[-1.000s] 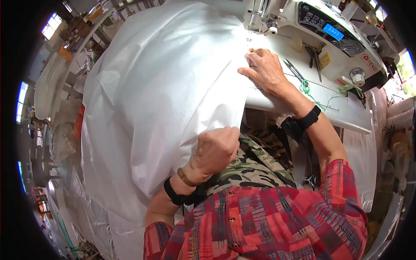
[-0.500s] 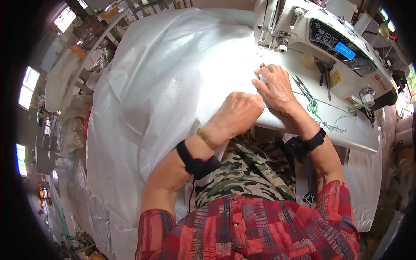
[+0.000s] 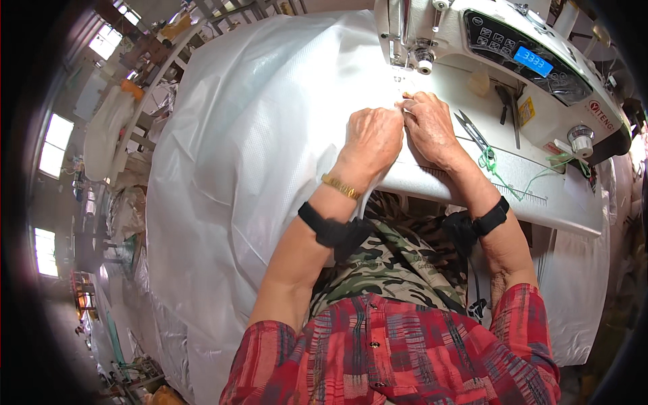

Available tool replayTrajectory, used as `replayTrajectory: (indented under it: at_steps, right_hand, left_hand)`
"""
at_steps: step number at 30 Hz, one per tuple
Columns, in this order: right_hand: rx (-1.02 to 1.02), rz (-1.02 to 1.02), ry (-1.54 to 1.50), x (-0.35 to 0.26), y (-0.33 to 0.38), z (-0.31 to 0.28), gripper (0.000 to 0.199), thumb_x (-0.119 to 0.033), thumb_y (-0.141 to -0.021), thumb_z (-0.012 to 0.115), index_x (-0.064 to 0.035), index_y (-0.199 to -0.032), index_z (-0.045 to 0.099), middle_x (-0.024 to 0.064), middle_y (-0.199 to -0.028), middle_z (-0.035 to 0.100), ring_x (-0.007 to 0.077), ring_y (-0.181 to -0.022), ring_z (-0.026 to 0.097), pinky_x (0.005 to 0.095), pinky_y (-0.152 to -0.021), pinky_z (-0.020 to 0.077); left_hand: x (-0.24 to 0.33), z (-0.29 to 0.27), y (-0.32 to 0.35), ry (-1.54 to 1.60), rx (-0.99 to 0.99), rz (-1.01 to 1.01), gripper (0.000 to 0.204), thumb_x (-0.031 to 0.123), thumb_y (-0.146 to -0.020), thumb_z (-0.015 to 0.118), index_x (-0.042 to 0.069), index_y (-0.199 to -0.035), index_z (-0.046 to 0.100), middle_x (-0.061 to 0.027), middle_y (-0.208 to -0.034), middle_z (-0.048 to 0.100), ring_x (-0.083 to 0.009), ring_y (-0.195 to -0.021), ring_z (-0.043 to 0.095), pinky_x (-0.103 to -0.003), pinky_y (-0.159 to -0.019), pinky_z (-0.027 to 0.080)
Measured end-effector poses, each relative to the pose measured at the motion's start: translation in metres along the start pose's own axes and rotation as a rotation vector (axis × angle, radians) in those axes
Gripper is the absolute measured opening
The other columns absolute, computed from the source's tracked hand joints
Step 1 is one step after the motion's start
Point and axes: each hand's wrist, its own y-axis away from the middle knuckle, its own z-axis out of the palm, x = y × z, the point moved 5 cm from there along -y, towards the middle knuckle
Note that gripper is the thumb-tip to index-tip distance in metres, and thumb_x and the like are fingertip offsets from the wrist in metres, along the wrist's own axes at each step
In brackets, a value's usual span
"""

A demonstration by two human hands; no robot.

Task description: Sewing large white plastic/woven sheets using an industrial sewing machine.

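Note:
A big sheet of white translucent plastic fabric (image 3: 270, 128) spreads over the table and hangs down on the left. My left hand (image 3: 375, 138) is closed on the fabric's right edge, knuckles up. Close beside it, my right hand (image 3: 429, 128) is closed too, thumb and fingers pinched together at the same edge. The bit of material between the fingertips is mostly hidden and glared out. Just beyond both hands stands the needle end of a white sewing machine (image 3: 405, 57).
Right of my right hand lie thread snips (image 3: 474, 131) with green string (image 3: 516, 192) tied on. A dark slim tool (image 3: 503, 104) rests under the machine arm, by a lit control panel (image 3: 533, 61). A ruler scale (image 3: 526, 196) runs along the table's front edge.
My left hand has moved forward and now sits right against the right hand, near the needle area. The right hand stays almost in place. The whole view has shifted slightly.

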Motion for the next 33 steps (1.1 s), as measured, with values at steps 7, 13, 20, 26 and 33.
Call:
replayTrajectory:
  at_steps: [7,13,20,26,33]
  right_hand:
    - [-0.009,0.062,-0.093,0.005,0.004,-0.006,0.022,-0.01,-0.089,0.053,-0.0032,-0.096,0.072,0.0119,-0.099,0.068,0.03,-0.102,0.058,0.0414,-0.093,0.0407]
    - [-0.094,0.05,0.012,-0.003,0.003,-0.005,0.025,-0.012,-0.089,0.051,-0.0063,-0.099,0.073,0.0096,-0.104,0.068,0.027,-0.106,0.057,0.0402,-0.094,0.0399]
    - [-0.028,-0.012,0.11,-0.011,0.004,-0.006,0.018,-0.012,-0.086,0.054,-0.007,-0.092,0.071,0.008,-0.102,0.067,0.0258,-0.103,0.057,0.0411,-0.091,0.0399]
    - [-0.004,-0.074,0.208,-0.021,0.005,-0.007,0.014,-0.012,-0.083,0.057,-0.0062,-0.088,0.069,0.008,-0.098,0.067,0.0246,-0.099,0.059,0.0384,-0.087,0.0416]
    - [-0.09,-0.043,0.272,-0.023,0.003,-0.005,0.014,-0.013,-0.083,0.058,-0.0067,-0.09,0.068,0.0084,-0.101,0.068,0.0247,-0.1,0.06,0.0388,-0.087,0.0423]
  left_hand:
    - [0.016,-0.013,0.044,0.092,0.001,-0.11,0.007,0.007,-0.083,0.059,0.002,-0.078,0.058,-0.0165,-0.069,0.062,-0.035,-0.067,0.064,-0.043,-0.063,0.051]
    - [0.002,0.0,0.027,0.051,-0.021,-0.087,0.009,0.008,-0.082,0.062,0.002,-0.076,0.058,-0.017,-0.07,0.063,-0.0357,-0.069,0.064,-0.044,-0.064,0.051]
    - [-0.006,0.006,0.006,0.028,0.011,-0.097,0.011,0.01,-0.081,0.064,0.002,-0.073,0.06,-0.0175,-0.071,0.064,-0.0359,-0.071,0.065,-0.044,-0.065,0.052]
    - [-0.006,0.007,0.007,0.028,0.014,-0.112,0.01,0.01,-0.08,0.064,0.002,-0.075,0.062,-0.0172,-0.071,0.064,-0.0353,-0.071,0.066,-0.045,-0.066,0.052]
    - [-0.006,0.005,0.005,0.02,-0.001,-0.091,0.009,0.008,-0.081,0.062,0.001,-0.075,0.063,-0.019,-0.071,0.065,-0.0361,-0.072,0.067,-0.045,-0.066,0.053]
